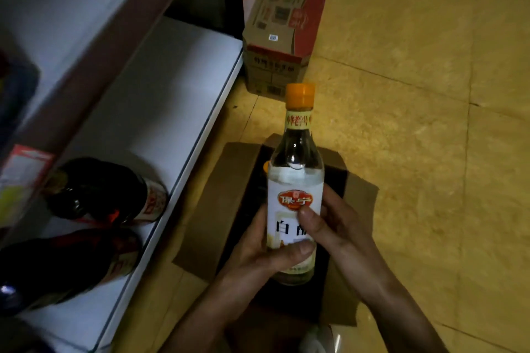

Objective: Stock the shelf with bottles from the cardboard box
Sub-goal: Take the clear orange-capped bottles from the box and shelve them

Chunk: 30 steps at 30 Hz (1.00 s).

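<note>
Left hand [255, 255] and right hand [341, 226] curl fingers round 1 clear bottle [296, 180]; apparently above the cardboard box [220, 198].

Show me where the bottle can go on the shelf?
The shelf is bare from the dark bottles up to its far end beside the closed carton. The near end is crowded by those two dark bottles.

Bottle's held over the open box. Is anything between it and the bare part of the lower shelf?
Nothing visible does. The bottle, gripped by the left hand and right hand, is above the cardboard box; the shelf beside it lies bare there. Two dark bottles sit only at its near end.
</note>
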Each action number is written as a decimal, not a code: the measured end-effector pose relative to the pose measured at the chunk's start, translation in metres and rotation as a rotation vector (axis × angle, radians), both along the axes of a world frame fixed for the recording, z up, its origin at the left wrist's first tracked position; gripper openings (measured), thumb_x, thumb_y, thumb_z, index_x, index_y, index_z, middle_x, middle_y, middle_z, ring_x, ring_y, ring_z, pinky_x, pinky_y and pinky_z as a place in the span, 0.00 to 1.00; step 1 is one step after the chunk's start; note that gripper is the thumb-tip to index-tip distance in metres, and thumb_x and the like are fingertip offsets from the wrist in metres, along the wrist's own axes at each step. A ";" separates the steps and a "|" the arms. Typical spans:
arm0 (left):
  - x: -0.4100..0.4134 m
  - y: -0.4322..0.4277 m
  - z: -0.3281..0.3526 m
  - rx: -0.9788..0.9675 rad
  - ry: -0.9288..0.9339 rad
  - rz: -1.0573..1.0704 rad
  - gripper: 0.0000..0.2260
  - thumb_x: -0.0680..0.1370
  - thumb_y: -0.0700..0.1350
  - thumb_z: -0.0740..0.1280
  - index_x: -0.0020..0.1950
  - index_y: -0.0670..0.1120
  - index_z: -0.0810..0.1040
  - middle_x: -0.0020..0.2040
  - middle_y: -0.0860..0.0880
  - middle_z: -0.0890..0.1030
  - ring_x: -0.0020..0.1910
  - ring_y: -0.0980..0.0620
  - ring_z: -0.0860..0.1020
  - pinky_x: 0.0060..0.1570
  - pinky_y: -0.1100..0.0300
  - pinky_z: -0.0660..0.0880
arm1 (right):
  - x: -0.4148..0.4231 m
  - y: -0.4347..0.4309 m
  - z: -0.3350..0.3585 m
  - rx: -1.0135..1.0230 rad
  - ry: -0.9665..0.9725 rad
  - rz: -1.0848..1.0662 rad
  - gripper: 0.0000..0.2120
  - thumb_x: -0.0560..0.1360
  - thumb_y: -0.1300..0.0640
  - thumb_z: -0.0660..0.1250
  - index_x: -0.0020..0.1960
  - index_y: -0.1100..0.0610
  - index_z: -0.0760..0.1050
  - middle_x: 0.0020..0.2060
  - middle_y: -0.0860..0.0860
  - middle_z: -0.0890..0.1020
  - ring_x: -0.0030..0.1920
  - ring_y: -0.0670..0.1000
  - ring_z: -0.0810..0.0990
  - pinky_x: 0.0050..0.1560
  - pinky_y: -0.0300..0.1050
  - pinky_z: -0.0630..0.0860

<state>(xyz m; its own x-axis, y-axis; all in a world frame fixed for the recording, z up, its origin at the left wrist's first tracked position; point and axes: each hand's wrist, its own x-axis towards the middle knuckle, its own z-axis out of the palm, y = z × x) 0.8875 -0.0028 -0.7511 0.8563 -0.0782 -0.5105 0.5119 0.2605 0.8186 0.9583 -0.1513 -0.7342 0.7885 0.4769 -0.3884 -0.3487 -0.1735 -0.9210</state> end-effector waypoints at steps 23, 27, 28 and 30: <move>-0.058 -0.002 0.424 0.015 0.025 0.020 0.26 0.75 0.42 0.74 0.71 0.59 0.74 0.64 0.49 0.83 0.65 0.48 0.81 0.65 0.51 0.77 | -0.042 -0.013 0.420 0.068 0.131 0.045 0.27 0.71 0.40 0.75 0.67 0.45 0.77 0.62 0.48 0.84 0.64 0.50 0.82 0.65 0.53 0.77; -0.065 -0.010 0.485 0.055 -0.013 0.064 0.27 0.75 0.46 0.75 0.72 0.58 0.73 0.65 0.50 0.83 0.65 0.48 0.81 0.64 0.50 0.78 | -0.042 -0.020 0.479 0.117 0.100 0.085 0.38 0.61 0.31 0.78 0.67 0.44 0.78 0.63 0.49 0.84 0.64 0.52 0.82 0.66 0.58 0.77; -0.067 -0.013 0.494 0.055 -0.011 0.082 0.28 0.74 0.47 0.75 0.73 0.58 0.72 0.65 0.51 0.83 0.65 0.49 0.81 0.65 0.50 0.77 | -0.043 -0.020 0.487 0.125 0.091 0.101 0.37 0.61 0.31 0.78 0.67 0.44 0.78 0.62 0.49 0.84 0.64 0.51 0.82 0.65 0.55 0.78; -0.072 -0.017 0.515 0.069 -0.018 0.110 0.29 0.74 0.48 0.76 0.73 0.58 0.71 0.64 0.52 0.83 0.64 0.51 0.81 0.67 0.50 0.76 | -0.043 -0.021 0.509 0.132 0.055 0.151 0.33 0.65 0.34 0.77 0.67 0.44 0.77 0.61 0.49 0.85 0.63 0.50 0.83 0.61 0.49 0.81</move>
